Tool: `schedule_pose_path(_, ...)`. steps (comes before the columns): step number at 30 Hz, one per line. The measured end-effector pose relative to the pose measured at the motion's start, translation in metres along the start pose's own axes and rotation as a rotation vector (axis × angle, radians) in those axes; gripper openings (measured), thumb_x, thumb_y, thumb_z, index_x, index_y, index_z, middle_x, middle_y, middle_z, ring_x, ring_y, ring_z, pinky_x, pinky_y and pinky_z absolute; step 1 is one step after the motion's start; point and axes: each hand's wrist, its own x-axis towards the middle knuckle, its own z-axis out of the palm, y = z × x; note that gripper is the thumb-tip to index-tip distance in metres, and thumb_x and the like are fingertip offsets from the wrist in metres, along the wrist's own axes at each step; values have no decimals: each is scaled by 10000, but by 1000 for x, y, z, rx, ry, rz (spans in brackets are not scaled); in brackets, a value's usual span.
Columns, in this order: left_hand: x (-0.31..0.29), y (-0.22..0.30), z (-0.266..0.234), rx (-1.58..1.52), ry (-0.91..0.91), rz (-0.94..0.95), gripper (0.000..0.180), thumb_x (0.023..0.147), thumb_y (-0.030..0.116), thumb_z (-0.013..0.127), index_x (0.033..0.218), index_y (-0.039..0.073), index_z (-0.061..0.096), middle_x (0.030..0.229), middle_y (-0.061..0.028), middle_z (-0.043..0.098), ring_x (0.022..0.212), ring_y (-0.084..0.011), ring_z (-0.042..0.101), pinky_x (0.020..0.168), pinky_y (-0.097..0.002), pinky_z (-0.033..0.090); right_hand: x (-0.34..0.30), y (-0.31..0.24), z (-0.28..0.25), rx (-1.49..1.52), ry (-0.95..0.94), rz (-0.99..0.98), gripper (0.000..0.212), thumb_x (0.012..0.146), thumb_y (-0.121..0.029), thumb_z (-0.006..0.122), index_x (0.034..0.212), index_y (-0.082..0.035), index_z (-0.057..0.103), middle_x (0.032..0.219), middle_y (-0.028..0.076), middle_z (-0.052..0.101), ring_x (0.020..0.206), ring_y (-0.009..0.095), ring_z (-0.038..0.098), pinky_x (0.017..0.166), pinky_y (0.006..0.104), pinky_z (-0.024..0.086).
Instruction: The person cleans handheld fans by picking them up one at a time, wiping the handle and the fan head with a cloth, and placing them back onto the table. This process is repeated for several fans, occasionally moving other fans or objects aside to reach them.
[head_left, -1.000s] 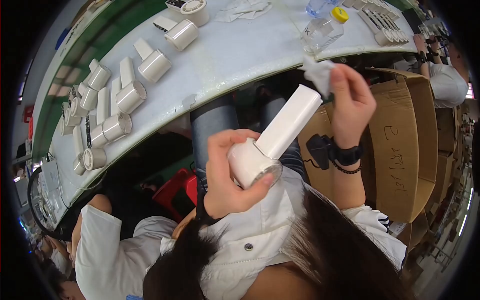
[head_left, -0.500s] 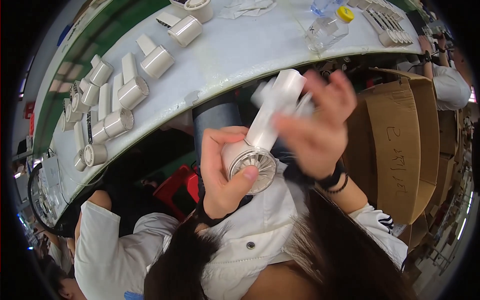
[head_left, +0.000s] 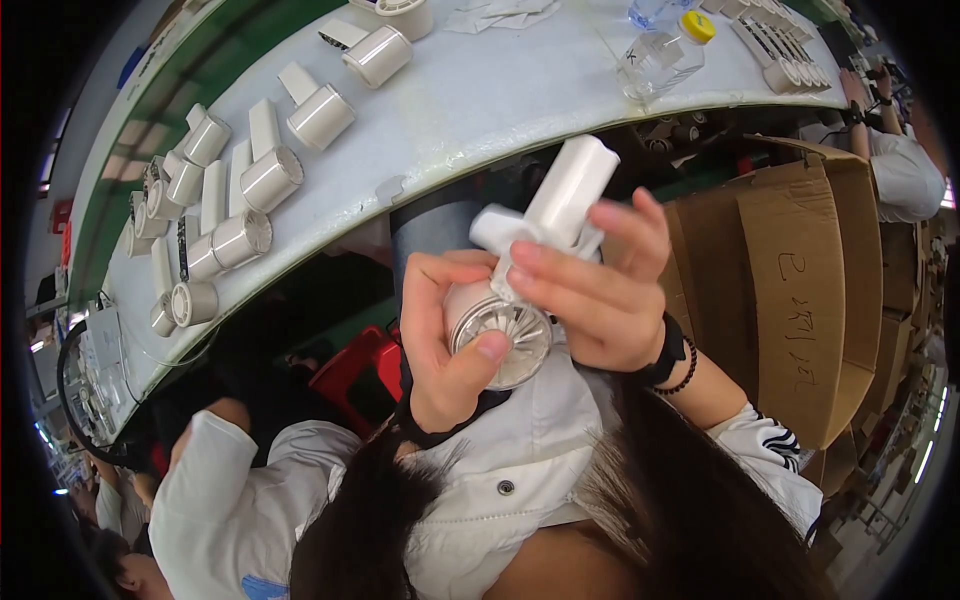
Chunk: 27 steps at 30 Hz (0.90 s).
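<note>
My left hand (head_left: 445,345) is closed round the round head of a white handheld fan (head_left: 572,195), its thumb pressed on the ribbed, vaned end. The fan's handle points up and away to the right. My right hand (head_left: 600,290) is closed on a white wipe (head_left: 494,230) that is folded across the handle close to the head. The wipe's loose ends stick out on both sides, slightly blurred. I cannot tell whether it is cloth or paper.
The white-covered table (head_left: 440,120) curves ahead, with several similar white fans (head_left: 322,118) on its left. A clear bottle with a yellow cap (head_left: 660,62) and flat white sheets (head_left: 500,12) lie farther back. An open cardboard box (head_left: 810,300) stands right; a co-worker's white sleeve (head_left: 205,490) is left.
My right hand has slid the wipe down the handle toward the fan's head. My left hand keeps its hold on the head.
</note>
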Motion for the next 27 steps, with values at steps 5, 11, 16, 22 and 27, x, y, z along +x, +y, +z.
schedule_pose_path(5,-6,-4,1,40,60,-29,568,717,309,696,1050,-11,365,1044,-227,509,823,-285,616,690,-353,545,10,30,-6,-225,104,134,270,748,-21,631,967,-158,709,1048,-14,676,1187,237,419,1058,421,227)
schedule_pose_path(11,-6,-3,1,86,60,9,574,718,318,695,1055,-9,366,1035,-224,507,830,-282,614,696,-351,542,7,25,-3,-191,33,67,277,760,-22,623,985,-164,702,1042,-21,677,1155,231,436,1068,429,213)
schedule_pose_path(16,-5,-4,-4,-12,-8,-4,519,744,229,667,1090,-15,366,1086,-211,484,899,-215,542,781,-313,463,-8,5,1,-83,63,-66,302,763,-37,596,988,-209,702,982,-72,682,1045,207,504,1020,431,227)
schedule_pose_path(22,-5,-5,3,-20,-81,122,508,716,175,633,1096,-36,370,1086,-231,481,926,-199,499,839,-309,411,7,39,-20,289,572,434,216,810,-10,611,1025,11,619,1091,135,613,1027,225,538,898,349,437)
schedule_pose_path(27,-4,-5,2,43,-50,122,515,692,162,620,1093,-43,372,1086,-241,480,928,-204,494,845,-314,405,6,19,-27,646,639,499,218,822,-21,624,1037,3,610,1057,132,581,941,175,562,826,302,456)
